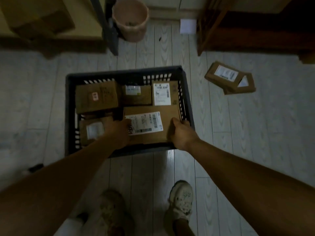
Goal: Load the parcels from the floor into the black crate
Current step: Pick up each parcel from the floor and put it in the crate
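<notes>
The black crate (69, 103) stands on the floor in front of me with several cardboard parcels inside. A flat brown parcel with a white shipping label (163, 116) lies in the crate's near right part. My left hand (119, 132) grips its left edge and my right hand (181, 133) grips its right edge near the crate wall. A square box with a red sticker (97, 97) sits at the back left, and a labelled parcel (162, 94) at the back right. Two flat parcels (230, 77) lie overlapped on the floor to the right of the crate.
A pink waste bin (130, 19) stands behind the crate beside a dark post (110, 31). Wooden furniture (247, 31) is at the back right and cardboard boxes (39, 19) at the back left. My shoes (180, 200) are just behind the crate's near side.
</notes>
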`<action>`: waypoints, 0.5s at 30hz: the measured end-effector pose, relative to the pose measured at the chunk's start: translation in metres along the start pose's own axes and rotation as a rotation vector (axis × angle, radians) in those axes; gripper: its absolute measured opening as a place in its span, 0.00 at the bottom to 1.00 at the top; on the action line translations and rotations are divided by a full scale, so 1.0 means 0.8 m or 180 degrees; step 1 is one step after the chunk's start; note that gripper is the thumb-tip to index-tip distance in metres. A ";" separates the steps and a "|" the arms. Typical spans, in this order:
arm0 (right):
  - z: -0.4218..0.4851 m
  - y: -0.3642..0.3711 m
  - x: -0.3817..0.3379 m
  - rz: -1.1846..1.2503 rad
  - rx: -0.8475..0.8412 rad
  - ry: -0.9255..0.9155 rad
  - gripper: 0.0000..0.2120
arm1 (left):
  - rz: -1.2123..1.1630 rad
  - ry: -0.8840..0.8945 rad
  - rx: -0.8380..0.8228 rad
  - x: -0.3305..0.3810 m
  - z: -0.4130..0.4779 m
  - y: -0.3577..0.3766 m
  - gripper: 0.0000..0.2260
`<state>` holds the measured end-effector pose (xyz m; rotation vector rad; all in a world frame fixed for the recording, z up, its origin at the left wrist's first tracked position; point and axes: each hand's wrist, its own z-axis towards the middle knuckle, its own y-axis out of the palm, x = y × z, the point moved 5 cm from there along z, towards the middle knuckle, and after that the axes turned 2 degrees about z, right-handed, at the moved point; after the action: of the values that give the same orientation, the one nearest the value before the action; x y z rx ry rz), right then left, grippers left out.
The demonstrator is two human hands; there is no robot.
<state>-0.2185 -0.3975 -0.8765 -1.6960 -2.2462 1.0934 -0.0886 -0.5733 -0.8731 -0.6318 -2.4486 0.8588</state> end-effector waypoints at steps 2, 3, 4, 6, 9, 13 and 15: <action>0.022 0.027 0.014 -0.0039 -0.0096 0.0027 0.34 | 0.0069 -0.0045 -0.0199 -0.011 0.023 0.035 0.25; 0.032 0.037 0.019 -0.0064 -0.0122 0.0015 0.33 | 0.0031 -0.0068 -0.0257 -0.014 0.034 0.049 0.26; 0.042 0.046 0.024 -0.0079 -0.0147 0.0013 0.32 | -0.0061 -0.0095 -0.0315 -0.017 0.044 0.060 0.26; 0.058 0.059 0.036 -0.0095 -0.0232 0.0076 0.32 | -0.0207 -0.0116 -0.0464 -0.018 0.060 0.084 0.26; 0.078 0.065 0.043 -0.0073 -0.0289 0.0104 0.31 | -0.0114 -0.0098 -0.0677 -0.015 0.076 0.108 0.27; 0.091 0.071 0.045 -0.0144 -0.0304 0.0119 0.31 | -0.0463 -0.0143 -0.0646 -0.019 0.089 0.124 0.25; 0.089 0.073 0.048 -0.0168 -0.0313 0.0125 0.32 | -0.0623 -0.0273 -0.0461 -0.029 0.089 0.127 0.22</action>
<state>-0.2214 -0.3906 -0.9759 -1.6678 -2.3421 0.9448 -0.0832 -0.5469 -0.9965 -0.4027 -2.6152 0.6482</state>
